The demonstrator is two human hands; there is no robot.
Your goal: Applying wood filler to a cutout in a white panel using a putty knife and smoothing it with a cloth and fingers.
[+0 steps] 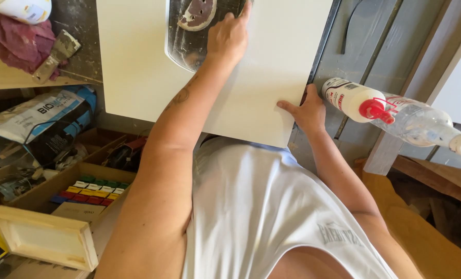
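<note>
White and smooth, a square panel [137,67] is seen lying flat on a grey workbench [352,62], its near corner overhanging toward the person's white shirt [251,206]. The left arm is stretched forward across the panel, elbow low and forearm rising to the top of the view, where the left hand [229,36] is pressed onto a sanding tool [189,31]; the fingers are bent over the tool's edge, but whether it is gripped or merely pushed cannot be told. The tool's long axis is laid roughly away from the person, its rounded end pointed back toward the body, and a worn brown abrasive disc [197,13] is shown on its face. The right arm is bent outward, and the right hand [305,111] is laid open at the panel's right edge, thumb resting on the white surface and fingers hidden along the side. Just beside that hand a white glue bottle with a red cap [357,101] is lying on its side, with a clear plastic bottle [426,124] touching it. Further left, a wooden frame [44,237] and a box of coloured blocks [88,188] are visible below.
</note>
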